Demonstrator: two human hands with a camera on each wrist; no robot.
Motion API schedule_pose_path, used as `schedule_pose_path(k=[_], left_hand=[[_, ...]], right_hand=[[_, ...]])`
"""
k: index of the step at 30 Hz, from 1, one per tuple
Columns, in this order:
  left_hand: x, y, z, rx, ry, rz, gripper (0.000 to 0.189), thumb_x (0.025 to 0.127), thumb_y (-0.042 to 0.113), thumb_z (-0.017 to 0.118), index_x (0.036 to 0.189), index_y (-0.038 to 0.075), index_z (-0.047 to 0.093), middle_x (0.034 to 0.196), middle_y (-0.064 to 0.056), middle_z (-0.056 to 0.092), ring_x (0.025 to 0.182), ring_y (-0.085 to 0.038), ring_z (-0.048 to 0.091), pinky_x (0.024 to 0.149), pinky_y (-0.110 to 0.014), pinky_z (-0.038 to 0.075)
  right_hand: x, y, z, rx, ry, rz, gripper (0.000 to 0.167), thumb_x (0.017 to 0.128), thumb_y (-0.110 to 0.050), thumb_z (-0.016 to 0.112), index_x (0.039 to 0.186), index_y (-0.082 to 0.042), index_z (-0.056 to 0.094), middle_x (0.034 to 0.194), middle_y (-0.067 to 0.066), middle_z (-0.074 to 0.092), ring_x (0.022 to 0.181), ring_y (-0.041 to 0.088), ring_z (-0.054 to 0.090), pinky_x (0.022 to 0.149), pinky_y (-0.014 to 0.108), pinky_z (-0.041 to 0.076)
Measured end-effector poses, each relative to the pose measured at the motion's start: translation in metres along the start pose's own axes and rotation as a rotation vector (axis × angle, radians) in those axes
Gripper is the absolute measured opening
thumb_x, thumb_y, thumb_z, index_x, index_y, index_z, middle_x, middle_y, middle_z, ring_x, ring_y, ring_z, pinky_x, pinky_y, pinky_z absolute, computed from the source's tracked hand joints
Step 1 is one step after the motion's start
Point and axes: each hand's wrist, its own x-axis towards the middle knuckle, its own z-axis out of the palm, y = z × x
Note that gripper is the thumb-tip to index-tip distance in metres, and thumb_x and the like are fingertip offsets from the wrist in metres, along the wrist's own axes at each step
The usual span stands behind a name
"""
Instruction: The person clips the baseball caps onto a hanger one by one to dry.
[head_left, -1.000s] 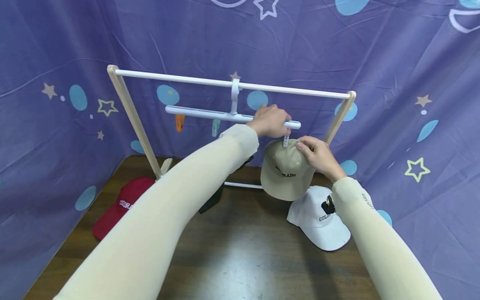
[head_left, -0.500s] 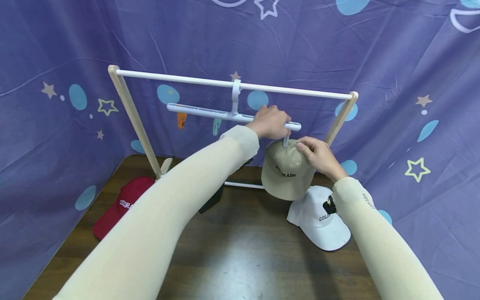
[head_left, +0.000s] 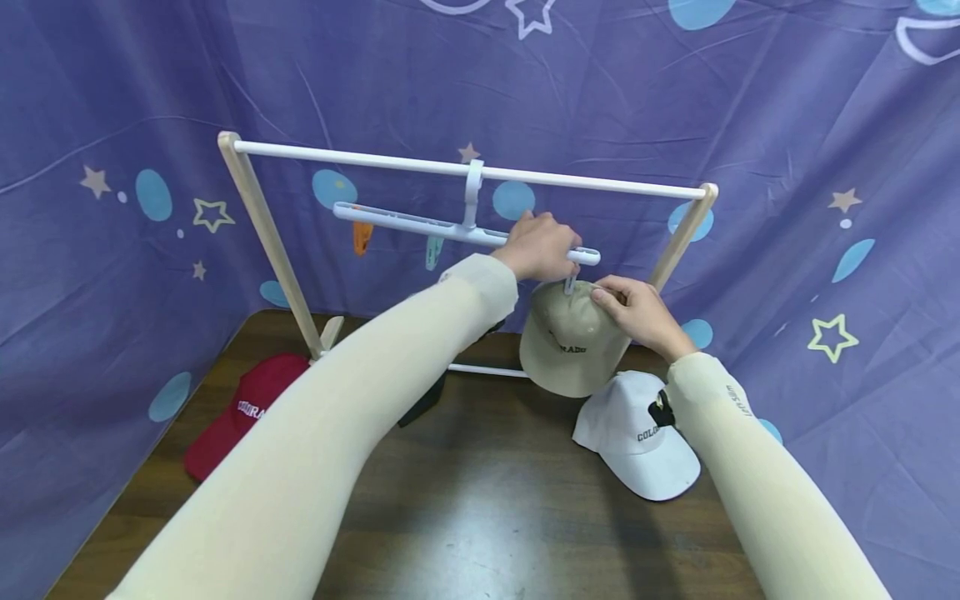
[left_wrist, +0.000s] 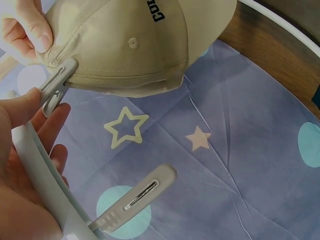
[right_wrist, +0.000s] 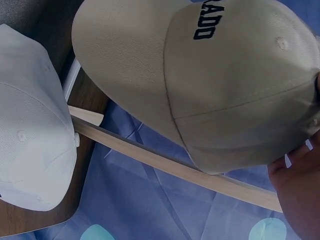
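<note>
A beige baseball cap [head_left: 573,333] with dark lettering hangs below the right end of a pale hanger bar [head_left: 420,225], brim downward. My left hand [head_left: 538,246] reaches over the bar and pinches a grey clip [left_wrist: 59,82] between thumb and fingers. The clip's tip sits right at the top of the crown in the left wrist view. My right hand [head_left: 637,315] grips the crown on its right side, thumb in front. Its other fingers are mostly hidden behind the fabric.
The hanger hooks over a white rod [head_left: 360,158] on a wooden stand. An orange clip [head_left: 362,238] and a teal clip [head_left: 433,252] hang farther left. A white cap [head_left: 637,437], a red cap [head_left: 258,408] and a dark item [head_left: 425,404] rest on the table [head_left: 480,517].
The beige cap and the clip at its top have shifted very slightly to the left and tilted a little. Both hands keep their hold almost in place.
</note>
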Motion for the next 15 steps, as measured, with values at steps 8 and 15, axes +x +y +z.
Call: schedule_pose_path(k=[8,15], left_hand=[[-0.0014,-0.0013,0.0020,0.020,0.012,0.011,0.049,0.104,0.045,0.065,0.149,0.025,0.064,0.145,0.006,0.066,0.130,-0.024,0.056,0.108,-0.045,0.037],[-0.0018,-0.0009,0.0040,0.027,0.019,0.023,0.048,0.102,0.047,0.068,0.146,0.026,0.066,0.142,0.006,0.069,0.126,-0.023,0.058,0.105,-0.044,0.038]], right_hand=[[0.0023,0.0020,0.0009,-0.019,-0.014,-0.012,0.025,0.110,-0.028,0.061,0.118,-0.010,0.077,0.097,0.010,0.072,0.087,0.024,0.059,0.078,0.036,0.046],[-0.0003,0.0014,0.0021,-0.020,-0.015,-0.014,0.024,0.109,-0.026,0.063,0.118,-0.009,0.077,0.095,0.009,0.072,0.084,0.022,0.058,0.075,0.033,0.045]])
